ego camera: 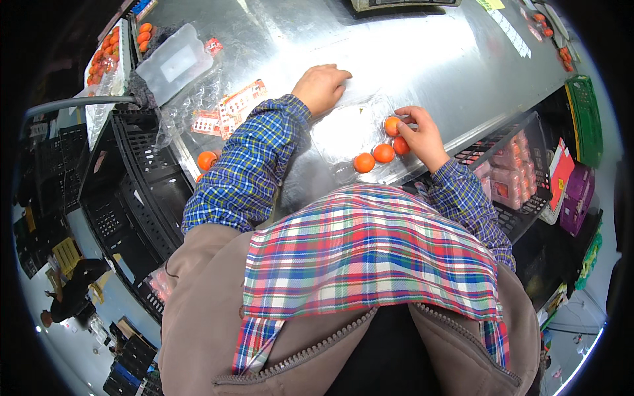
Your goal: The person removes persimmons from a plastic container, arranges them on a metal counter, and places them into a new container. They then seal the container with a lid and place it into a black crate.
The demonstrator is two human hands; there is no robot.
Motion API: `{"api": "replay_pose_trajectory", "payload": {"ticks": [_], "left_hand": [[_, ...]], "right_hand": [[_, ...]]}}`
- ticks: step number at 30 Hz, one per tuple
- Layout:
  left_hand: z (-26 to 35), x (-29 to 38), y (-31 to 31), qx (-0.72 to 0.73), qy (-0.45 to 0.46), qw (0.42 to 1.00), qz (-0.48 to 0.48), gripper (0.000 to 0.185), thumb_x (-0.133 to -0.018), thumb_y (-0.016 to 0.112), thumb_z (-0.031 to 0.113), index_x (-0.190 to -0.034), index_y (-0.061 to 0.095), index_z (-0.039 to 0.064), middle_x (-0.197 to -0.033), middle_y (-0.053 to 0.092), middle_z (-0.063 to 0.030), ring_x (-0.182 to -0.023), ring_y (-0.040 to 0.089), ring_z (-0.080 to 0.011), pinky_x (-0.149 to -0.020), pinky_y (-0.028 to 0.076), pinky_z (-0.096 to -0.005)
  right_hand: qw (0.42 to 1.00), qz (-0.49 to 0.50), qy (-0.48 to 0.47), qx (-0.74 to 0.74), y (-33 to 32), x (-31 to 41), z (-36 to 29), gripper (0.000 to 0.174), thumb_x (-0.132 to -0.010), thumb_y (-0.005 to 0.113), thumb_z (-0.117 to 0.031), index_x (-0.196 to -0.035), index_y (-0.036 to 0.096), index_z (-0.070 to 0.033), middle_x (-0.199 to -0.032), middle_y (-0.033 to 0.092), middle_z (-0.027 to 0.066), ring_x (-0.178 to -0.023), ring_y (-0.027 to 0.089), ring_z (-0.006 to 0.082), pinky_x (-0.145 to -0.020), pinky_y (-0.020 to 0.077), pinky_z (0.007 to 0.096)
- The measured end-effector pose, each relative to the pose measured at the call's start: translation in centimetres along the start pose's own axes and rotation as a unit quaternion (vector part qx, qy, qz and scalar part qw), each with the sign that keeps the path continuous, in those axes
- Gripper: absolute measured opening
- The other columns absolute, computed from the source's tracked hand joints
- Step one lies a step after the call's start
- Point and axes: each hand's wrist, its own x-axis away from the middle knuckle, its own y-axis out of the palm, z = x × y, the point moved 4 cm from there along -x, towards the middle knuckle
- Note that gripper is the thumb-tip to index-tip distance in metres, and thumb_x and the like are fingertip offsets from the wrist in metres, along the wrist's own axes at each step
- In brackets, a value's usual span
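Note:
A transparent plastic tray lies on the metal table before me, its outline hard to make out against the glare. Several round orange-red fruits line its near and right sides, among them one at the left end and one beside it. My right hand pinches the uppermost fruit between thumb and fingers; another fruit sits just below it, partly behind the thumb. At the tray's far left, my left hand hovers or rests with bent fingers, nothing visible in it.
Printed label sheets, crumpled clear film and a translucent plastic box occupy the left. Black crates stand beside the table's left edge. A crate with packed fruit is at right. A scale-like device is at the far edge.

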Motion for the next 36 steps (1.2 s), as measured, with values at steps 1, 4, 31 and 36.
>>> {"api": "replay_pose_trajectory", "payload": {"ticks": [1,4,31,36], "left_hand": [[0.0,0.1,0.4,-0.025,-0.007,1.0,-0.002,0.032,-0.085,0.06,0.017,-0.116,0.064,0.01,-0.114,0.065,-0.0107,-0.115,0.056,-0.0341,-0.099,0.044,-0.0429],[-0.4,0.2,1.6,-0.068,-0.059,0.995,-0.036,0.036,-0.083,0.064,0.022,-0.117,0.064,0.013,-0.126,0.06,-0.0065,-0.129,0.044,-0.0341,-0.106,0.035,-0.0488],[6.9,1.8,-7.2,0.153,-0.084,0.959,0.222,0.021,-0.083,0.066,0.013,-0.103,0.069,0.008,-0.107,0.067,-0.0129,-0.105,0.062,-0.0284,-0.089,0.049,-0.0374],[11.2,4.9,-8.1,0.421,-0.165,0.885,0.11,0.034,-0.083,0.069,0.007,-0.116,0.063,0.003,-0.114,0.064,-0.0069,-0.101,0.061,-0.0145,-0.082,0.051,-0.0277]], "right_hand": [[1.0,-0.006,-0.007,-0.005,0.1,0.3,-0.1,0.026,-0.087,0.062,-0.008,-0.113,0.062,-0.003,-0.114,0.057,0.0108,-0.098,0.06,0.0214,-0.086,0.0513,0.0333],[0.998,-0.001,-0.052,0.042,0.2,0.9,-1.0,0.027,-0.084,0.065,-0.011,-0.109,0.063,-0.004,-0.113,0.057,0.0142,-0.098,0.06,0.0273,-0.087,0.0505,0.0364],[0.958,-0.258,0.1,-0.072,-2.5,-1.9,-7.3,0.034,-0.084,0.068,-0.016,-0.112,0.059,0.0,-0.092,0.068,0.0136,-0.083,0.069,0.0233,-0.068,0.0555,0.0318],[0.843,-0.275,0.059,-0.459,-3.0,-0.1,-9.7,0.048,-0.089,0.066,-0.007,-0.134,0.049,-0.003,-0.121,0.059,0.0126,-0.1,0.064,0.0187,-0.079,0.0558,0.0273]]}}
